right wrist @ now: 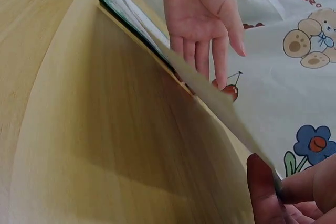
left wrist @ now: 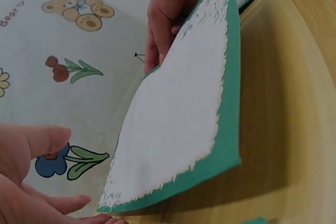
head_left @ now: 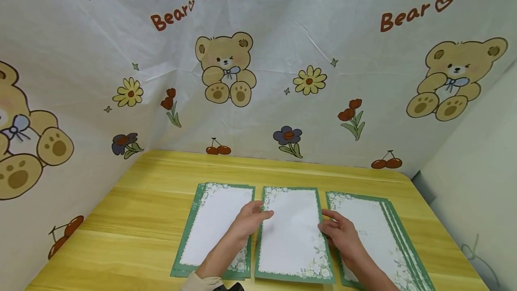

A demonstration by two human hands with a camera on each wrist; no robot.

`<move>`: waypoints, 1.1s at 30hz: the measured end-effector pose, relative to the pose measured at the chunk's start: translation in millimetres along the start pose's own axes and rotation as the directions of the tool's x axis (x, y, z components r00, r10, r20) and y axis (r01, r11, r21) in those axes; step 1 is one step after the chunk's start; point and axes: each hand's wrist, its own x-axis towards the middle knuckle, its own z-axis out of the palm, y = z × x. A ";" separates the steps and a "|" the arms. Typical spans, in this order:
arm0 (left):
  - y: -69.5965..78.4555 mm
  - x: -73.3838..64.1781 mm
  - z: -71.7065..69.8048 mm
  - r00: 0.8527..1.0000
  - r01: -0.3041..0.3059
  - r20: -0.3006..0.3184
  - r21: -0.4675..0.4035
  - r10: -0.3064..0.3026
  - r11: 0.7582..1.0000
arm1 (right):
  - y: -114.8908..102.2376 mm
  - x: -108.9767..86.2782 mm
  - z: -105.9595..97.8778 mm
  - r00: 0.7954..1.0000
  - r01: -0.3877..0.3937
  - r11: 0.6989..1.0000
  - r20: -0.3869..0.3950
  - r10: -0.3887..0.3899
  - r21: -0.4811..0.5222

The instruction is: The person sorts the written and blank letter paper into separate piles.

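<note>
A sheet of paper [head_left: 290,232] with a green, flower-trimmed border is in the middle, raised off the table and slightly bowed. My right hand [head_left: 339,237] pinches its right edge; in the right wrist view, the thumb and fingers of that hand [right wrist: 294,195] meet on the edge. On the other side, my left hand [head_left: 248,221] has its fingers spread at the sheet's left edge. The right wrist view shows the left hand [right wrist: 202,19] palm up with straight fingers, gripping nothing. In the left wrist view the sheet [left wrist: 173,124] slants above its shadow.
A stack of similar green-bordered sheets [head_left: 214,228] lies to the left. Another stack [head_left: 375,232], fanned at its right side, lies under my right forearm. The wooden table [head_left: 133,219] meets a bear-printed cloth [head_left: 266,116] at the back and left.
</note>
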 end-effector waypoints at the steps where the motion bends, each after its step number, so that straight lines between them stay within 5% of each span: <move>1: 0.5 -0.3 -0.3 1.000 -0.001 -0.004 -0.003 0.001 1.000 | -0.2 0.1 -0.2 1.000 0.001 1.000 0.002 -0.001 0.005; 12: -4.1 2.1 -3.9 0.997 -0.070 0.028 -0.085 0.072 0.994 | -1.2 -0.7 -1.3 1.000 0.009 1.000 0.013 -0.009 -0.006; 21: -12.1 7.9 -6.0 0.997 -0.052 -0.064 -0.114 0.045 0.992 | -7.6 -3.0 -4.1 0.999 0.005 1.000 0.037 -0.005 0.011; 33: 5.2 -5.4 -26.7 0.985 -0.136 -0.116 -0.048 0.129 0.990 | -33.7 -7.2 0.1 0.990 0.136 0.991 0.043 -0.136 0.006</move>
